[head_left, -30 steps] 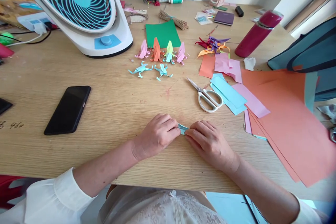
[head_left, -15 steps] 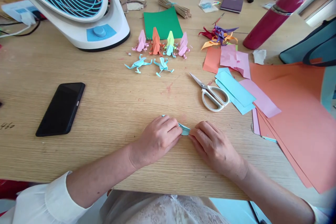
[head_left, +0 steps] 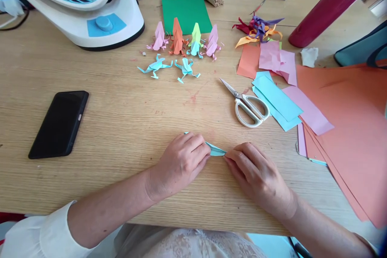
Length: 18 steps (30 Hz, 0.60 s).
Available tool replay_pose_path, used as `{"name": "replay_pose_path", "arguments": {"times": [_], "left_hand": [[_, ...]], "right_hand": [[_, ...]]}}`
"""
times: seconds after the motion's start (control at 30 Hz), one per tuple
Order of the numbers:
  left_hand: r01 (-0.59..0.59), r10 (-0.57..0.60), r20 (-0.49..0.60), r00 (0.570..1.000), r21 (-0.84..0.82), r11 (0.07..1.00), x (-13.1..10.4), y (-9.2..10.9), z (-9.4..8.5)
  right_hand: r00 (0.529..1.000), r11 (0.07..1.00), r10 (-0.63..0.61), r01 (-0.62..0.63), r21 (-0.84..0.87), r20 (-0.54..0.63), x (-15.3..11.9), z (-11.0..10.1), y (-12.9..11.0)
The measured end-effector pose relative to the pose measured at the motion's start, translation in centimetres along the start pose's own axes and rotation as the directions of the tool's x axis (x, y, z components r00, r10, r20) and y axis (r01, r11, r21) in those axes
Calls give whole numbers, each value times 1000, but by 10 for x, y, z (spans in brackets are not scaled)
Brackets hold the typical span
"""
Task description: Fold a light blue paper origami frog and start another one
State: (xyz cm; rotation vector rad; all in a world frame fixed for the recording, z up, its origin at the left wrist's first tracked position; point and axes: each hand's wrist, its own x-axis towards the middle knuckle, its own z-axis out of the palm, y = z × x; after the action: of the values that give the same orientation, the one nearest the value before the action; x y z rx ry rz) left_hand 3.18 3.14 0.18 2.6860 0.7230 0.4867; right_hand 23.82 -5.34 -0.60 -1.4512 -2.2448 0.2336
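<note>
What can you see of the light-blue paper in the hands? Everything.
The light-blue paper looks thin, folded lengthwise into a narrow piece that tapers toward the right hand, which pinches that end. The left hand grips it and hides much of it; a small bit shows beyond that hand. It runs roughly crosswise over the wooden table; whether it touches the surface is unclear.

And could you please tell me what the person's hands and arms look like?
The left hand and right hand are bare, with no gloves, rings or watch visible. The left arm has a loose white sleeve with a wide cuff; the right sleeve barely shows.
</note>
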Motion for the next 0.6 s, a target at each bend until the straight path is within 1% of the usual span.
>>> {"name": "replay_pose_path", "arguments": {"times": [0.1,0.2,0.43,0.5,0.6], "left_hand": [[-23,24,-8,1000,46,999,0,1,0],[-35,36,-7,999,80,996,-1,2,0],[-38,41,-20,999,125,991,-2,3,0],[-34,36,-17,999,139,990,-2,4,0],[3,-1,-11,1000,148,989,0,5,-1]], "right_hand": [[1000,1000,-7,7,-30,25,2,-1,0],[1000,999,-4,5,-45,24,7,-3,-2],[1000,999,31,-31,9,0,9,-3,-2],[999,999,40,-40,12,-7,8,-2,-2],[999,999,41,-41,6,-15,9,0,-2]]}}
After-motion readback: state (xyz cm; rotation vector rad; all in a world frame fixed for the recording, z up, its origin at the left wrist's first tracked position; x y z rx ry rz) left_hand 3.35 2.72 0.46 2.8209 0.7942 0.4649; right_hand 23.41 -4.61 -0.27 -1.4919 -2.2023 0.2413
